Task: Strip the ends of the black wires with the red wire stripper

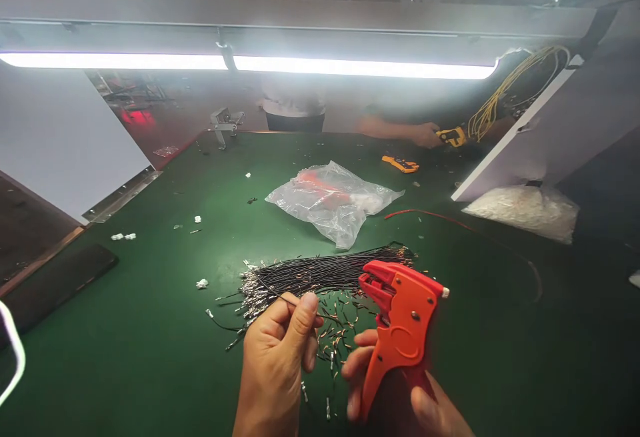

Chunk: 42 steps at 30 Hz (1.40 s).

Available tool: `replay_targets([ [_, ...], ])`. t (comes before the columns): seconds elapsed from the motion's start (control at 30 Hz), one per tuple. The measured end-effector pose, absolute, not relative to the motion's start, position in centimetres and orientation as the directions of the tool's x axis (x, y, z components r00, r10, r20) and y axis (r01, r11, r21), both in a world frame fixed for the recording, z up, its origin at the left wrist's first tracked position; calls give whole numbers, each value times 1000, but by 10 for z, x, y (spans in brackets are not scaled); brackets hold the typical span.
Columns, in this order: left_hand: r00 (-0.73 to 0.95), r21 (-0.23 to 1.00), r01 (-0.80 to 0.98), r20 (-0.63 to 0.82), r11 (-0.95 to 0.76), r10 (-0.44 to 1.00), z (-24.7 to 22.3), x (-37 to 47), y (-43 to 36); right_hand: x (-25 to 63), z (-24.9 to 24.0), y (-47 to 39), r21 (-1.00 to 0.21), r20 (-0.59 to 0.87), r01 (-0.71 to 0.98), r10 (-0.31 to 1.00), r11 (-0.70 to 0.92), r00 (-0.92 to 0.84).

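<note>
My left hand (pixel 283 347) pinches a thin black wire (pixel 270 287) between thumb and fingers, just in front of the wire pile. In my right hand (pixel 425 403) is a red wire stripper (pixel 407 323), held upright by its handles, its jaws pointing left toward the wire. The jaws and the wire are apart. Behind both hands lies a bundle of black wires (pixel 320 273) with silvery terminals at its left end. Short wire scraps (pixel 340 330) and a few loose terminals (pixel 328 407) are scattered between and below my hands.
A clear plastic bag (pixel 333 200) with red and white contents lies mid-table. Behind it is a yellow tool (pixel 400 164); a person's hand (pixel 425 135) holds another. A red wire (pixel 440 215) curves rightward near a bag of white pieces (pixel 525 211). A dark case (pixel 65 283) is at left.
</note>
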<state>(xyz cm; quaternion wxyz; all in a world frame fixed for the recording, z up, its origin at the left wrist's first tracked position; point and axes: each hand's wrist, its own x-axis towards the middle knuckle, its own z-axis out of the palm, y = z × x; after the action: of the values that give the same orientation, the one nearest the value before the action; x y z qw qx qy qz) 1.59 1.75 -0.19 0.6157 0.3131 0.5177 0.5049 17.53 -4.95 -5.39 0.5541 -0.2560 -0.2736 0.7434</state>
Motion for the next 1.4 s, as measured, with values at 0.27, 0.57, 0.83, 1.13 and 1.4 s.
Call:
replay_targets([
  [0.27,-74,931,-255,-289,262,954,2,21,14,186,-44,-48,-765,-92,-603,965,-227,-246],
  [0.57,104,937,-198,-272,288,957,-1,25,10,196,-40,-45,-967,-129,-227,991,-118,34],
  [0.83,142,906,-246,-319,345,937,2,30,8,214,-56,-43,-848,377,360,920,388,-103],
  [1.13,227,905,-234,-304,355,925,-2,34,7,207,-47,-35,-754,492,473,869,455,-50],
  [1.4,239,927,-194,-273,321,932,-1,35,5,206,-50,-33,-741,507,500,861,448,-20],
])
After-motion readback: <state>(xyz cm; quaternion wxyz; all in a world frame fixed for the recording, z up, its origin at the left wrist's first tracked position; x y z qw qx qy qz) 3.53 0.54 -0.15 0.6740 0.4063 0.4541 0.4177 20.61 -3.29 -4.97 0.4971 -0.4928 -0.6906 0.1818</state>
